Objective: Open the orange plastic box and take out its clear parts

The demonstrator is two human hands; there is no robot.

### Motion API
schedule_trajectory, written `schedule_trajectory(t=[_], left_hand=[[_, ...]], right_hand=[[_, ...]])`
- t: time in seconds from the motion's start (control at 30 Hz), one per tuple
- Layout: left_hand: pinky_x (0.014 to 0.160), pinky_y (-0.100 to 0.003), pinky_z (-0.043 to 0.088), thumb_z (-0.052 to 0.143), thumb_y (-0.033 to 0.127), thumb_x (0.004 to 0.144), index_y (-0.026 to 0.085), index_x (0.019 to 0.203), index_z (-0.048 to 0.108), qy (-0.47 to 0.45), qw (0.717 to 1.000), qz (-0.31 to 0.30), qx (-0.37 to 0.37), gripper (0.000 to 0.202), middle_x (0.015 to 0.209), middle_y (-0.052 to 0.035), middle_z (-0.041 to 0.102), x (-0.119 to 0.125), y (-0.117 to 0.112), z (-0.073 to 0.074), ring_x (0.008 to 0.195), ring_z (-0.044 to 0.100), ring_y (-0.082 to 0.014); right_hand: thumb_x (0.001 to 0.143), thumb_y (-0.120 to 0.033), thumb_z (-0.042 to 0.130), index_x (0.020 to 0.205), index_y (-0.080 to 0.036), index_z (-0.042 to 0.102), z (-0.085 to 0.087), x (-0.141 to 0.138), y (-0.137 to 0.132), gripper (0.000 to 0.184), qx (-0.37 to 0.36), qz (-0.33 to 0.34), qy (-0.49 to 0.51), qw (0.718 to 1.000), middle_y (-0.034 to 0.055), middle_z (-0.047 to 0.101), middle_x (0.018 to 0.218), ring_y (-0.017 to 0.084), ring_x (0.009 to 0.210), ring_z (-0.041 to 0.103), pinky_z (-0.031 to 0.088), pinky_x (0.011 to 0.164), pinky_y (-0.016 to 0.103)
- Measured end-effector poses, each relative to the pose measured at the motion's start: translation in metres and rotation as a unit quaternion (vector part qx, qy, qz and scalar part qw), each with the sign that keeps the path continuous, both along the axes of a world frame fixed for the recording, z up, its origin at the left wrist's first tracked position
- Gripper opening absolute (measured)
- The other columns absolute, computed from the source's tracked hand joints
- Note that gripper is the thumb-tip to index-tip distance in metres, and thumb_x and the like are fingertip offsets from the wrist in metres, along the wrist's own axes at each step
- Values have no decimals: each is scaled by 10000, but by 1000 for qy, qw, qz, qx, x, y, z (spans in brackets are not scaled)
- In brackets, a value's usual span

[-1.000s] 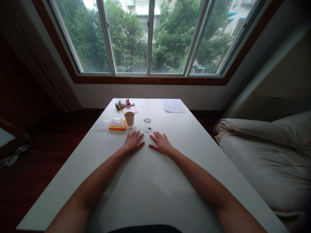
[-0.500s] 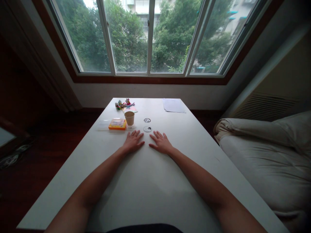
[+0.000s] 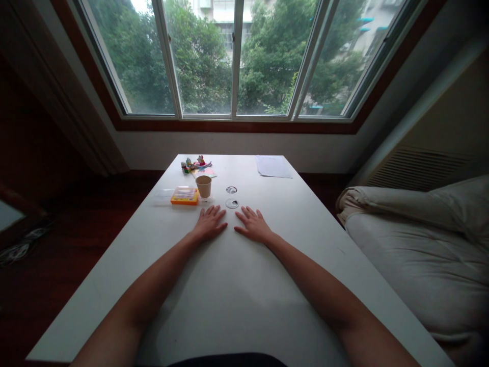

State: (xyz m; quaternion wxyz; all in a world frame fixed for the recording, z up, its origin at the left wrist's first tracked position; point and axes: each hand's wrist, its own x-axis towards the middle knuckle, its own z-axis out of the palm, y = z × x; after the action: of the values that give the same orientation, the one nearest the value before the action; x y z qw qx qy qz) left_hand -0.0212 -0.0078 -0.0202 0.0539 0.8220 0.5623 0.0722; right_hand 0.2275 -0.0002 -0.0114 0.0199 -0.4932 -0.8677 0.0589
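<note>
Window (image 3: pixel 206 61): several panes, trees outside, set above the far edge of the desk. Desk (image 3: pixel 244 285): white, its far edge towards the wall under the window, its near edge at the wearer's body. Padded seat (image 3: pixel 420 244): beige, alongside the desk's right edge.

Paper sheets (image 3: pixel 273 166): white, lying loosely stacked at the far right corner of the desk.

Hands: both palm down on the desk, fingers spread, arms reaching in from the near edge. Left hand (image 3: pixel 209 223) and right hand (image 3: pixel 254 225) lie side by side, about midway between the left and right edges; thumbs point towards each other with a narrow gap between them.

Clear case (image 3: pixel 162 197): flat, just inside the desk's left edge, beside the orange box (image 3: pixel 185 196). The box lies flat, between the case and the cup, nearer the left hand than the right.

Cup (image 3: pixel 204 187): brown, upright, beyond the left hand's fingertips. Something clear shows at its foot; too small to identify.

Pastel sheet (image 3: pixel 205 173): beyond the cup, towards the far left corner. Small figures (image 3: pixel 186 166): colourful, clustered at that corner, details unclear.

Near disc (image 3: pixel 232 204): flat, black and white, just beyond the hands. Far disc (image 3: pixel 231 190): similar, apart from it, towards the far edge.
</note>
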Motion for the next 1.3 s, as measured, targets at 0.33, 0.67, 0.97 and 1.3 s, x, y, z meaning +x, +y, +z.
schedule_trajectory(t=[0.33,0.67,0.97,1.3], left_hand=[[1204,-580,117,343,642,950,321,1531,350,-2,1000,3,-5,664,1646,-60,225,1,-1,2,1516,149,-323],[1202,-583,124,342,635,953,324,1534,339,3,1000,2,-1,659,1647,-61,222,0,1,-1,1516,151,-319],[1203,-580,117,347,636,950,321,1530,349,-2,1000,1,-4,660,1646,-61,227,0,-1,2,1516,148,-322],[1205,-579,117,342,645,947,322,1532,346,-3,1000,2,-4,669,1644,-58,233,0,-1,2,1516,149,-321]], right_hand=[[926,-755,259,1577,-315,243,2,1,-1,785,-4,-2,1,1000,60,120,1665,289,1532,92,56,1213,532],[926,-754,266,1571,-312,261,-1,1,0,781,5,-2,6,1000,68,135,1662,290,1531,100,65,1211,540],[929,-749,264,1576,-311,245,2,1,-1,781,1,-2,1,1000,61,122,1664,289,1532,91,61,1213,526],[929,-746,272,1573,-314,252,1,0,-1,775,3,-1,4,1000,62,132,1663,288,1531,100,64,1213,530]])
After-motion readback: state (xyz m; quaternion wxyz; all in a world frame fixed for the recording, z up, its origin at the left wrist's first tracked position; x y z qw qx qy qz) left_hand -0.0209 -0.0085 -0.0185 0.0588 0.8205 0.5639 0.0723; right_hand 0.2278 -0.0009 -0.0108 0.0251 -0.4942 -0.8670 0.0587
